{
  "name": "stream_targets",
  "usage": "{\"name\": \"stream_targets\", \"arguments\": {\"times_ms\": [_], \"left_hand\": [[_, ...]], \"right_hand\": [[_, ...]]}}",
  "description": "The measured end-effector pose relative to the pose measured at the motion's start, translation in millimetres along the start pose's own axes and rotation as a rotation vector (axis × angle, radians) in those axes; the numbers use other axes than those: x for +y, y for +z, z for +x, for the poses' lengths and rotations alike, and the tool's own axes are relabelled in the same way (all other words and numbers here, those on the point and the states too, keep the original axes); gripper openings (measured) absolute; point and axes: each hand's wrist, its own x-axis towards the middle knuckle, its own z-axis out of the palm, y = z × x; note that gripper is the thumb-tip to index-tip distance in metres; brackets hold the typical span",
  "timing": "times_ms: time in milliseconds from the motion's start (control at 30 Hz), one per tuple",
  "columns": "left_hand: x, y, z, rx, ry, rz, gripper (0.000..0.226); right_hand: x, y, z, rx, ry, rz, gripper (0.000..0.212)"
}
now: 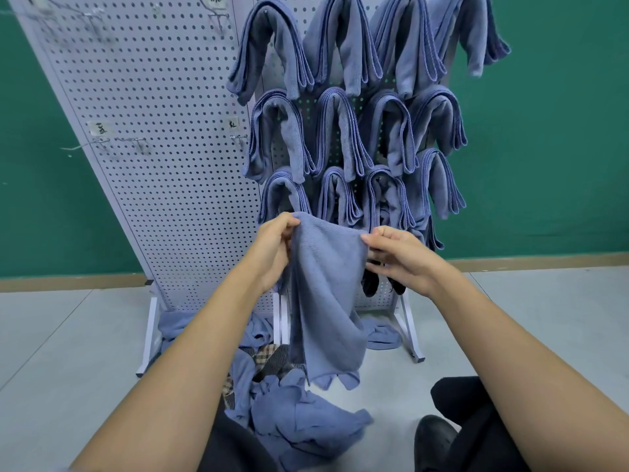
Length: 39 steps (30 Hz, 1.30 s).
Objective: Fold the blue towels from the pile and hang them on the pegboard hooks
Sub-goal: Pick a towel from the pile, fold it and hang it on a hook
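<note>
Both hands, left grip (pixel 277 245) and right grip (pixel 396 255), pinched a towel's (pixel 326 301) top corners, the pile (pixel 299 413) lying below them and the pegboard (pixel 163 131) beyond.

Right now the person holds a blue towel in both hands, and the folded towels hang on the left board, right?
No. The head view shows the folded towels on the right board, not the left. The left hand and right hand do hold the blue towel.

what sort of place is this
Probably a staged work or training room, not a home: a free-standing white pegboard with labelled hooks stands on a grey floor before a plain green wall, with folded blue towels hung in rows and a loose pile at its foot.
</note>
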Motion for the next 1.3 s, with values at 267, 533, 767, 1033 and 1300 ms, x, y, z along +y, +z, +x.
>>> {"name": "stream_targets", "arguments": {"times_ms": [267,533,767,1033,1300], "left_hand": [[-5.4,-4.0,4.6,0.172,-0.030,0.167,0.017],[-16.4,11.9,5.3,-0.043,0.021,0.209,0.020],[-24.3,18.2,13.3,-0.118,-0.003,0.270,0.015],[-44.3,16.1,5.3,0.041,-0.146,0.134,0.032],[-69.4,21.9,-18.2,0.044,-0.468,-0.188,0.061]], "right_hand": [[-9.4,7.3,-7.2,0.105,-0.187,-0.083,0.019],[-0.6,5.9,-12.2,0.142,-0.340,-0.826,0.054],[-2.2,13.7,-7.7,0.081,-0.341,-1.041,0.021],[-62.0,27.2,-17.9,0.132,-0.374,-1.090,0.037],[-149.9,34.3,-32.8,0.211,-0.541,-0.816,0.035]]}}
